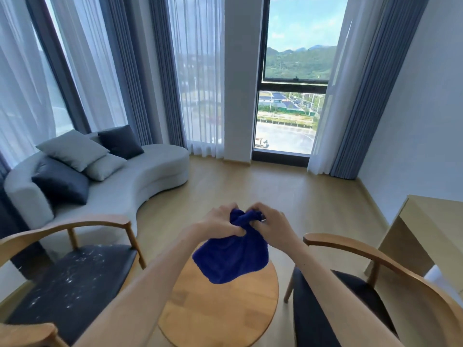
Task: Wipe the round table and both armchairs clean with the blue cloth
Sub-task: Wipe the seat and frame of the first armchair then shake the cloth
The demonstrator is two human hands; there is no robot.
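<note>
Cloth: blue cloth (231, 256), bunched at its top, hanging above the round table (220, 309).
Left hand (220, 222): grips the bunched top.
Right hand (271, 225): pinches the same bunch.
Left armchair (67, 284): dark seat with white specks.
Right armchair (350, 296): near right.

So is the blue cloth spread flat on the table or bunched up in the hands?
Bunched up. Both hands, left and right, grip the blue cloth gathered at its top; the rest hangs above the round table.

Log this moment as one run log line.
hands: left hand and right hand grip blue cloth | cloth: above round table | left armchair: white specks
</note>
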